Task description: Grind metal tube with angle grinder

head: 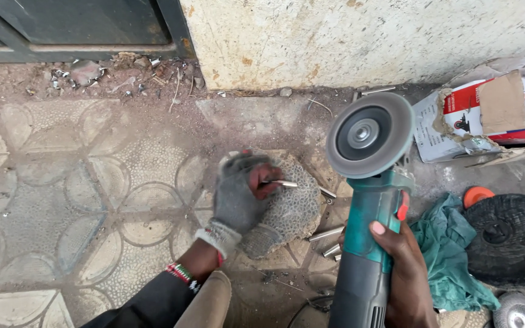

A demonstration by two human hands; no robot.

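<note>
Grey-gloved left hand [238, 197] pinches a small metal rod [282, 183] on a stone [293, 209]; right hand [405, 273] grasps the grinder [369, 212], its lower body cut off.

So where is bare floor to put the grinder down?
The patterned paving left of the gloved left hand is bare, up to the debris by the door. Right is crowded: grinder in the right hand, metal pieces, green cloth, wire wheel, torn box.
</note>
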